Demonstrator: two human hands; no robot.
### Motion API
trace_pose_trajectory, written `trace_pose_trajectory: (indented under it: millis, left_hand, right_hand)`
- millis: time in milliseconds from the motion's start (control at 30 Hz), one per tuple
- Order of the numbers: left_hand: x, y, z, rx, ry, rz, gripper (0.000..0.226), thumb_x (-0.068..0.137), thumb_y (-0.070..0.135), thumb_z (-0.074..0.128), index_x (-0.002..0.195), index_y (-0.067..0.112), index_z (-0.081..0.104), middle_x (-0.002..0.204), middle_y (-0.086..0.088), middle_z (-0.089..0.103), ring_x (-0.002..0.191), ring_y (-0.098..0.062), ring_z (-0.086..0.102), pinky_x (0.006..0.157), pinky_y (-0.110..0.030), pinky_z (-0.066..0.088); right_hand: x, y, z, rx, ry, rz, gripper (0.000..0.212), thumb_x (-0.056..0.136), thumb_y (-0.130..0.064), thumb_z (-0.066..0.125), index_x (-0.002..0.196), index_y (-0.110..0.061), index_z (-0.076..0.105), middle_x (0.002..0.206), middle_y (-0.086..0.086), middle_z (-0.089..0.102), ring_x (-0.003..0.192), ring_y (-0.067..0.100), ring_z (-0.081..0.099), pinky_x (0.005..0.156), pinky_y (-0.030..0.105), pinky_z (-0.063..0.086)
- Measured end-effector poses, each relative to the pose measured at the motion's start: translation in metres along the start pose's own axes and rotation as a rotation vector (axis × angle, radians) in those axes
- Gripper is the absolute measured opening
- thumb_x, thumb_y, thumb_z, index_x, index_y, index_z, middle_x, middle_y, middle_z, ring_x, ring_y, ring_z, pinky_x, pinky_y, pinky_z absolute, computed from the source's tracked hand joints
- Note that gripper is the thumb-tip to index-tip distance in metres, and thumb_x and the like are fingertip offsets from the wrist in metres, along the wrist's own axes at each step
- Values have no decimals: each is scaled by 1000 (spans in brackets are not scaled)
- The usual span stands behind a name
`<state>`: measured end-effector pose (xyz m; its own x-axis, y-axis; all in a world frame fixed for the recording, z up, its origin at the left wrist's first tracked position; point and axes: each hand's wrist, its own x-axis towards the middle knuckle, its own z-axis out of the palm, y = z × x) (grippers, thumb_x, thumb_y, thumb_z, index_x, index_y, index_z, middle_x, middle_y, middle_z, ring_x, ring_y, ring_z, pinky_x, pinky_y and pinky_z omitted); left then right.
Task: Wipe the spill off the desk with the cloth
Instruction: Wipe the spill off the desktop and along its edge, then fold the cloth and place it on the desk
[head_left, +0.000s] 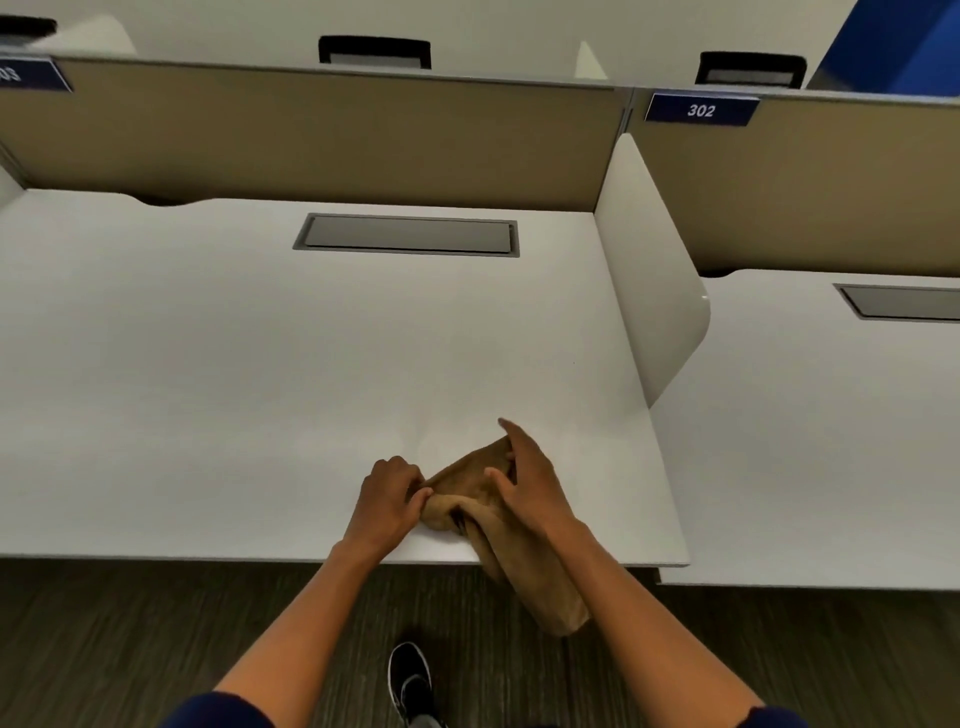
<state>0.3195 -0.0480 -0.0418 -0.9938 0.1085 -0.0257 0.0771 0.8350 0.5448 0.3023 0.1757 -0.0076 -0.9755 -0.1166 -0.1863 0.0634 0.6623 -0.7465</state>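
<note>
At desk (260, 364) front edge: left hand (387, 499) pinches brown cloth (467, 483), right hand (524, 478) fingers spread, pressing it; best bunch cloth into firm pad before wiping, spill indiscernible.

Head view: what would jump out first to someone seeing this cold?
The brown cloth bunched at the desk's near edge, one end hanging over it, catches the eye first. Both hands are on it: the left hand pinches its left end, and the right hand rests on top with fingers spread. Behind, a tan divider carries a blue tag reading 302; no spill is clearly visible.
</note>
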Motion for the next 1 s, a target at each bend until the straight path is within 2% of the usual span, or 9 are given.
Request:
trace_pose_trajectory:
  millis: [67, 167, 233, 333, 400, 500, 667, 833, 1000]
  left_hand:
    - [2, -1, 0, -26, -35, 5, 14, 95, 30, 60, 87, 19, 60, 88, 3, 58, 84, -13, 48, 70, -23, 37]
    - [10, -5, -3, -73, -61, 12, 13, 97, 27, 56, 86, 22, 53, 83, 5, 55, 77, -10, 49, 67, -23, 38]
    - [17, -5, -7, -116, -63, 38, 15, 98, 23, 54, 85, 21, 49, 81, 4, 53, 73, -8, 48, 65, -24, 38]
    - [30, 0, -17, -184, -60, 91, 17, 99, 17, 52, 83, 19, 47, 79, 4, 51, 72, -8, 47, 63, -22, 36]
    - [42, 4, -24, -219, -63, 121, 17, 98, 15, 54, 82, 19, 48, 78, 6, 51, 72, -7, 47, 64, -18, 36]
    - [64, 7, -40, -306, -69, 160, 11, 92, 15, 65, 83, 17, 58, 83, 2, 58, 75, -9, 54, 66, -18, 42]
    - [106, 25, -82, -483, -183, 205, 18, 78, 11, 80, 91, 17, 69, 95, 2, 68, 74, -17, 67, 63, -22, 54]
    - [152, 48, -123, -413, -262, 304, 37, 78, 8, 81, 110, 19, 66, 100, -3, 70, 89, -17, 68, 77, -28, 60]
    - [192, 75, -161, -363, -149, 387, 35, 81, 0, 76, 112, 14, 64, 97, -7, 69, 89, -15, 67, 73, -17, 57]
  right_hand:
    - [15, 1, -4, -142, -11, 49, 78, 91, -29, 66, 152, -38, 17, 161, -1, 21, 145, 21, 27, 116, 38, 29]
    - [34, -1, -12, -368, -101, 139, 83, 88, -34, 70, 154, -32, 19, 152, 7, 36, 137, 30, 36, 111, 41, 35]
    - [44, -1, -19, -435, -149, 160, 72, 87, -37, 70, 149, -30, 33, 140, 6, 51, 130, 29, 42, 107, 41, 36]
    - [54, -1, -30, -372, -186, 184, 38, 83, -31, 73, 120, -27, 62, 118, -1, 65, 115, 23, 57, 98, 37, 42]
    - [55, -4, -43, -287, -156, 162, 25, 81, -27, 75, 105, -22, 68, 109, 0, 68, 101, 20, 61, 84, 29, 49]
    - [55, -12, -68, -189, -60, 119, 20, 81, -25, 77, 99, -17, 70, 98, -1, 66, 90, 15, 59, 66, 15, 40]
    - [55, -28, -106, -112, 71, 114, 18, 81, -30, 78, 96, -22, 71, 101, -3, 67, 93, 17, 60, 75, 25, 47]
    - [59, -55, -141, -51, 153, 68, 17, 82, -26, 78, 97, -20, 71, 95, -3, 68, 91, 17, 62, 74, 25, 49]
    - [85, -84, -173, -97, 243, -4, 21, 83, -19, 77, 103, -17, 70, 97, 1, 68, 92, 20, 62, 80, 28, 51]
